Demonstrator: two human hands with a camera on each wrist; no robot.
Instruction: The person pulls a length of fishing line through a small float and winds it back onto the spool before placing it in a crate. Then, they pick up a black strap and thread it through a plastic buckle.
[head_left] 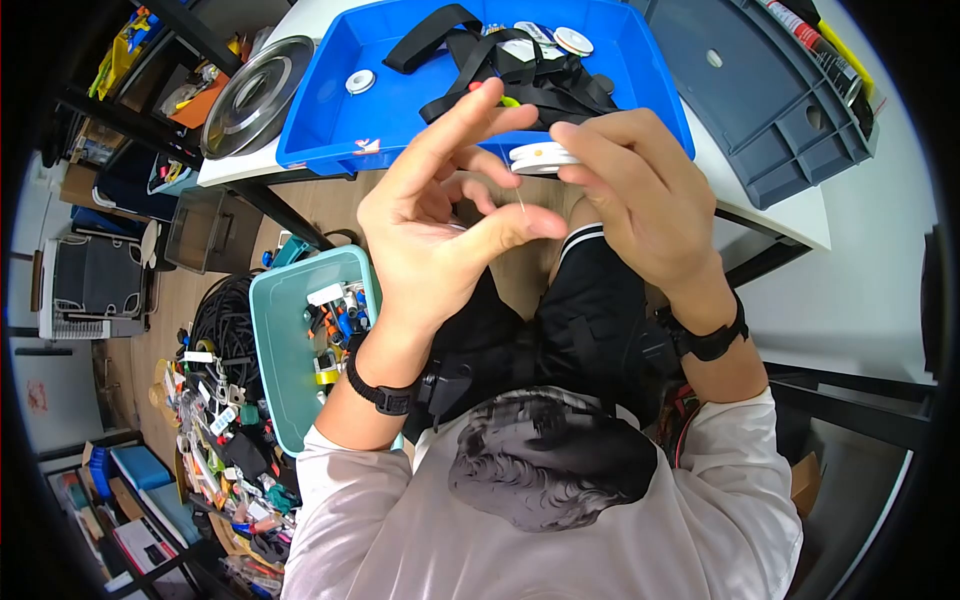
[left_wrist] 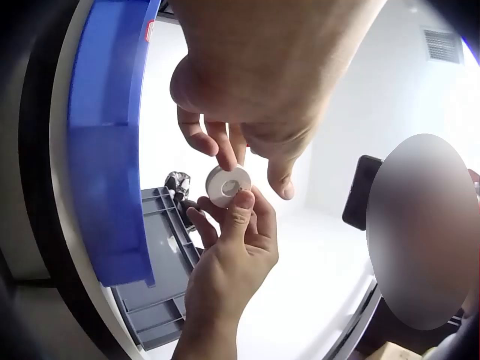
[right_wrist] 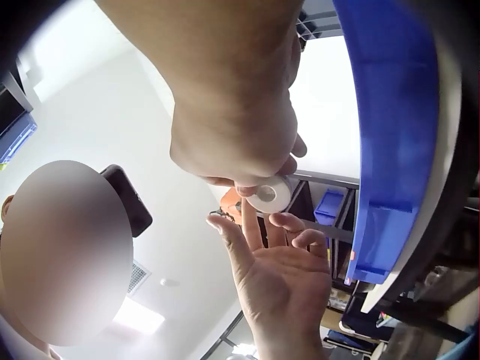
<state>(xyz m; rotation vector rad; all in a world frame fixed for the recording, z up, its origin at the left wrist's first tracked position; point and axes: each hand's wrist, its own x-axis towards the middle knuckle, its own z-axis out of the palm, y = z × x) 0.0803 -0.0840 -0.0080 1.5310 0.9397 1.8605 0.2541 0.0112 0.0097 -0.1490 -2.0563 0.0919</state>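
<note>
A small white spool (head_left: pixel 540 157) is pinched between the thumb and fingers of the right hand (head_left: pixel 655 195), above the lap and just in front of the blue tray. Beside it, the left hand (head_left: pixel 430 210) has its thumb and fingers spread apart, with a thin thread running between them near the spool. In the left wrist view the ring-shaped spool (left_wrist: pixel 217 187) stands between the right hand's (left_wrist: pixel 229 270) thumb and fingers, with left fingertips near its edge. The right wrist view has the spool (right_wrist: pixel 271 196) above the left hand's (right_wrist: pixel 289 300) fingers.
The blue tray (head_left: pixel 330 130) on the white table holds black straps and white spools. A grey lid (head_left: pixel 740 100) lies to the right, a round metal lid (head_left: pixel 262 95) to the left. Below stands a teal bin (head_left: pixel 275 400) of small items, beside cables and clutter on the floor.
</note>
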